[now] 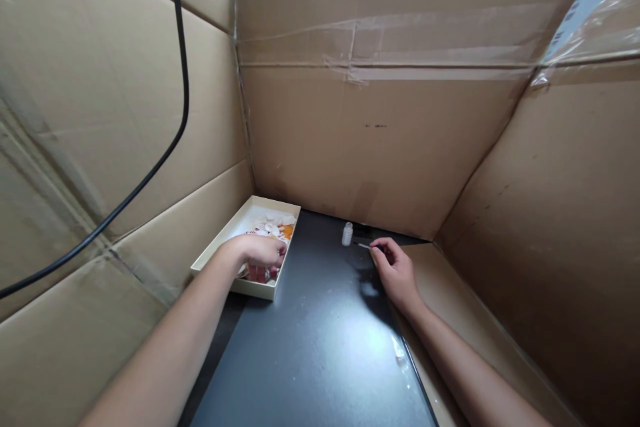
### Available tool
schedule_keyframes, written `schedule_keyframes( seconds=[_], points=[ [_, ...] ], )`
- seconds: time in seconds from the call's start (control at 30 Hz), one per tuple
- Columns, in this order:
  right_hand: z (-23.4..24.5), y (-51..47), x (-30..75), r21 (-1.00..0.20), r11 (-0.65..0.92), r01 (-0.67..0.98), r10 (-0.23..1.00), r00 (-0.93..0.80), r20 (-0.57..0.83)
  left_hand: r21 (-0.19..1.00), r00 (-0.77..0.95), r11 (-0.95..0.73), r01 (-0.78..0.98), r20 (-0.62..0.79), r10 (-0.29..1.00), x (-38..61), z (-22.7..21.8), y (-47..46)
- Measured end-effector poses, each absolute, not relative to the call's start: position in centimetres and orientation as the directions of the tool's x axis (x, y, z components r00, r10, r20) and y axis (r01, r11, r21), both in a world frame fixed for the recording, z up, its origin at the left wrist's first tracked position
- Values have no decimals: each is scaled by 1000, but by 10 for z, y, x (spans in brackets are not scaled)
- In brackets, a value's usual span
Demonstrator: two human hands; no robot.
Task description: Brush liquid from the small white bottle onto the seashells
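1. One black cable (186, 80) curves down before the cardboard wall (100, 80) at your left.
2. Your cream tray (254, 289) holds small pieces (271, 229); your left hand (265, 250) reaches in, fingers curled down, but whether it grips any cannot be told.
3. Between your hands, a small bottle (347, 235) stands upright on the dark tabletop (280, 360).
4. Your right hand (394, 268) pinches a thin stick (364, 245), its tip near the bottle.

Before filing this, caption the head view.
Left hand in a shallow box of small items; right hand holding a thin stick near a bottle.
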State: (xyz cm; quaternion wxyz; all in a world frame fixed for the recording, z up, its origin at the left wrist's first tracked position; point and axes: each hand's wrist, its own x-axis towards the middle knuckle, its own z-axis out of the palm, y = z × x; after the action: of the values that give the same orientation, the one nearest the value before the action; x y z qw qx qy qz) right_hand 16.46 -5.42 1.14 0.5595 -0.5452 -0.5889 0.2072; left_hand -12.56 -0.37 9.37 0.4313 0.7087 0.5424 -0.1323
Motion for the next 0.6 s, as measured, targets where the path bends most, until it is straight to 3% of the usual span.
schedule_keyframes(
  seconds=[0.3, 0.6],
  points=[
    [12, -55, 165, -855, 318, 410, 872, 228, 433, 550, 394, 78, 832, -684, 614, -132, 105, -7],
    [11, -54, 165, -853, 325, 409, 871, 223, 438, 692, 504, 110, 713, -616, 606, -139, 105, -4]
  ],
)
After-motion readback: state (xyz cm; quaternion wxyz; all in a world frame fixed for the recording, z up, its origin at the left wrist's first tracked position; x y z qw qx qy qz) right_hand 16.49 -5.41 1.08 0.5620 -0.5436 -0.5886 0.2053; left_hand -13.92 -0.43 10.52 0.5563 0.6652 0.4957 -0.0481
